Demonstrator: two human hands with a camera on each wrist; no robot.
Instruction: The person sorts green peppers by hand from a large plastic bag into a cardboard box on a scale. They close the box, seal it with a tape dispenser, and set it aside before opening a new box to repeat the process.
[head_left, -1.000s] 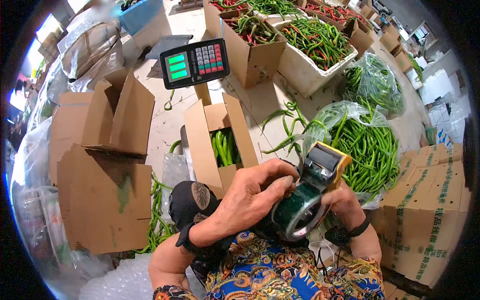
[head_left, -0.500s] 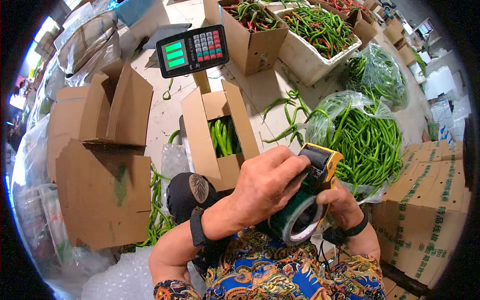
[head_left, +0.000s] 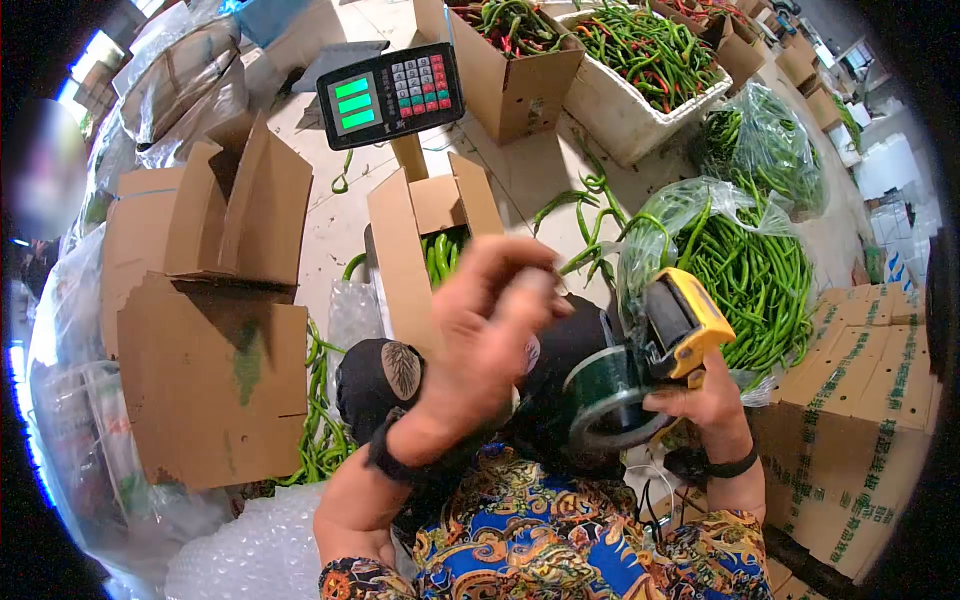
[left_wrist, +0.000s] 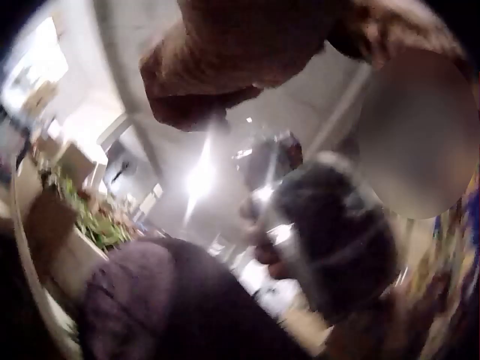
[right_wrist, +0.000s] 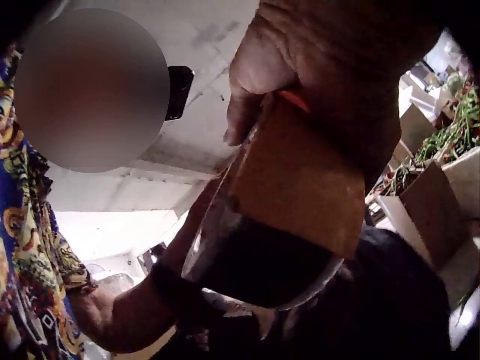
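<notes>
My right hand [head_left: 712,405] grips a yellow tape dispenser [head_left: 695,325] from its right side. A roll of dark green packing tape [head_left: 608,395] sits on the dispenser, its round side turned toward me. In the right wrist view, that hand [right_wrist: 322,82] wraps over the orange-brown body of the dispenser [right_wrist: 300,180]. My left hand [head_left: 480,340], blurred, hangs left of the roll and apart from it, fingers loosely bent with nothing visible in them. It overlaps the open cardboard box [head_left: 405,270] of green peppers [head_left: 440,255], hiding the box's near end.
A scale display [head_left: 390,95] stands behind the box. On the right are a plastic bag of green chillies [head_left: 750,290] and a printed carton [head_left: 850,430]. Empty cardboard boxes [head_left: 210,370] stand left, with bubble wrap [head_left: 240,545] near me. A foam box [head_left: 640,120] of chillies is behind.
My left hand has come off the tape roll and moved left and up. My right hand has shifted slightly right with the dispenser, which has turned a little.
</notes>
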